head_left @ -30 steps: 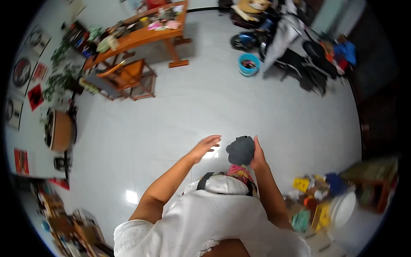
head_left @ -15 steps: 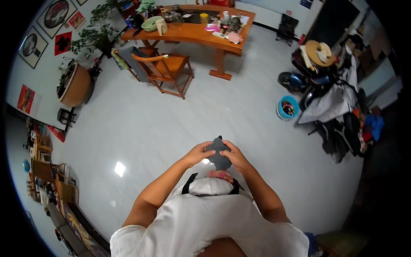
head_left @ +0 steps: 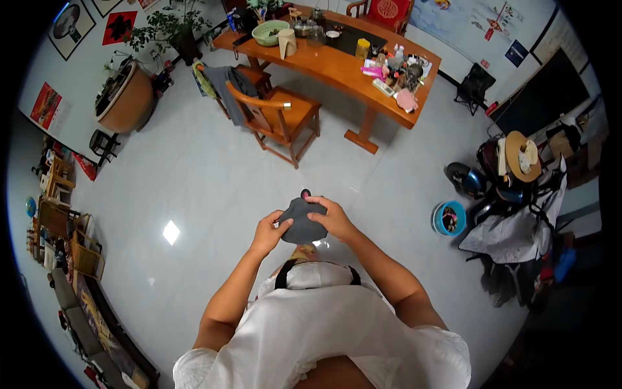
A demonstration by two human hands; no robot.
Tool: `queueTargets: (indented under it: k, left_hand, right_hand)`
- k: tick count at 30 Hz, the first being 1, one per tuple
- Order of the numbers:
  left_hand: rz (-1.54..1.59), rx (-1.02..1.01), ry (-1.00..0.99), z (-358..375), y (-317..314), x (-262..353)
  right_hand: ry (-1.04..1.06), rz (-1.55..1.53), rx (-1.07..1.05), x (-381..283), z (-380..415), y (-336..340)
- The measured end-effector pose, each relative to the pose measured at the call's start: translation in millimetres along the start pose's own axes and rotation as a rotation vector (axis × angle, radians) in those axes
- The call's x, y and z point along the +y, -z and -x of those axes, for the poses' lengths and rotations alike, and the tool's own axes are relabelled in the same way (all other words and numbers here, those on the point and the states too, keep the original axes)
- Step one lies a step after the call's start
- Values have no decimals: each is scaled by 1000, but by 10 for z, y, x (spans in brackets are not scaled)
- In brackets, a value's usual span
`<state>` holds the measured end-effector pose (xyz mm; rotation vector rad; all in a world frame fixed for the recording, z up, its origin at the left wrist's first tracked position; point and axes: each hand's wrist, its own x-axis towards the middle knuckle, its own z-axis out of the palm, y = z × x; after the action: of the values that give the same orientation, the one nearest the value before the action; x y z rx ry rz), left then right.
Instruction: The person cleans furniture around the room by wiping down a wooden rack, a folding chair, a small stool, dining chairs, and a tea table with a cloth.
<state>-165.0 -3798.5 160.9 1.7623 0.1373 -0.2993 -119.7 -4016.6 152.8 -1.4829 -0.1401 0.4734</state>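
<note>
In front of my waist, both hands grip a soft, flat grey piece that looks like cloth, with an uneven outline. My left hand pinches its left edge, thumb on top and fingers underneath. My right hand holds the right edge, its thumb lying over the grey surface. Just past the far edge shows a small dark-rimmed pink shape. Below the piece, part of a patterned garment appears over the pale floor.
Ahead stands a long wooden table crowded with small items, with a wooden chair before it. To the right are a blue bucket and a partly covered scooter. A large planter stands at the left wall.
The view has turned, so the table and chair sit lower and further right. My hands and the grey piece have shifted left, and the piece appears wider and more spread between them.
</note>
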Motion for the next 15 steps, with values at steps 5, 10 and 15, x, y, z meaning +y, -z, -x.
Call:
queueTargets:
  k: [5, 10, 15]
  left_hand:
    - [82, -126, 26, -1020, 429, 347]
    - [285, -183, 19, -2016, 538, 763]
    - [345, -161, 43, -3042, 535, 613]
  right_hand:
    - [-8, -74, 86, -268, -855, 138]
    - [-70, -214, 166, -502, -1531, 363]
    - [-231, -442, 269, -805, -2134, 839]
